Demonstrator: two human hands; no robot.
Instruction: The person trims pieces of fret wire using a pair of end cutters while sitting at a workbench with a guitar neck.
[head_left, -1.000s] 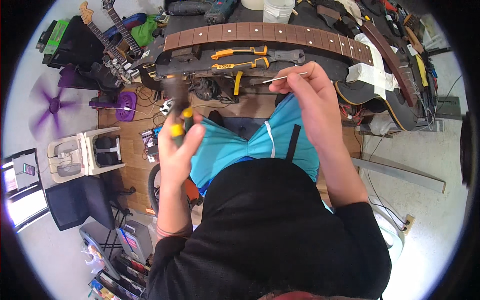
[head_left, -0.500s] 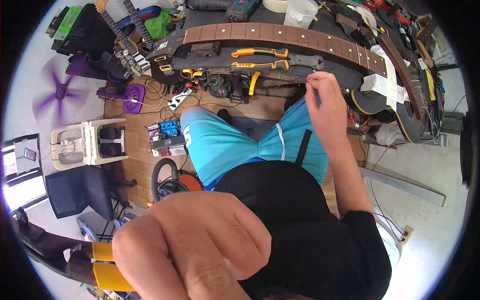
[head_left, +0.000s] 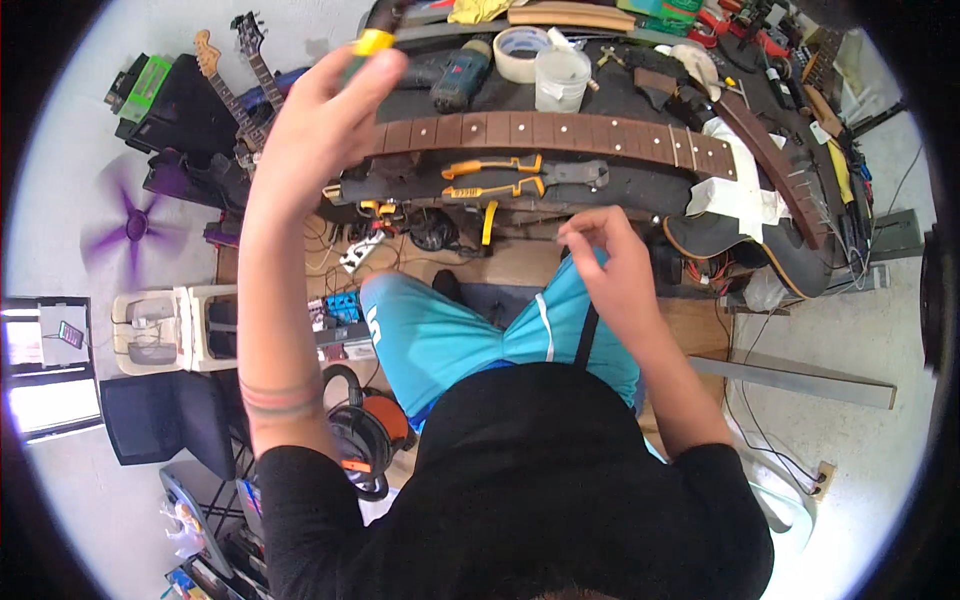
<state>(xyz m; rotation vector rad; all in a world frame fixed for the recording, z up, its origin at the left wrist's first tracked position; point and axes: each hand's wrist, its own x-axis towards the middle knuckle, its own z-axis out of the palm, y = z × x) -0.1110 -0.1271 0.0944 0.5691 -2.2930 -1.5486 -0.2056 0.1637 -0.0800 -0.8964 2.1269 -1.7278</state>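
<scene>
My left hand [head_left: 325,125] is raised over the left end of the bench, closed round a dark tool with a yellow band [head_left: 375,42]. Much of that tool is hidden by the fingers or cut off by the upper edge, so its kind cannot be told. In front of the bench, over my right thigh, my right hand [head_left: 610,255] has its thumb and forefinger drawn together. Whatever may be between those fingertips is too small to make out. Between the hands, yellow-handled end nippers [head_left: 530,178] lie below a brown fretted guitar neck [head_left: 480,132].
On the bench stand a cordless drill [head_left: 463,75], a tape roll [head_left: 520,55] and a translucent plastic cup [head_left: 562,80]. A dark guitar body [head_left: 715,240] with white tape [head_left: 745,195] lies at the right. A purple fan [head_left: 136,228] and a vacuum cleaner [head_left: 370,435] are at the left.
My left hand has gone from close in front of the camera up over the bench's left end, carrying the yellow and dark tool. My right hand has drawn back from the bench edge.
</scene>
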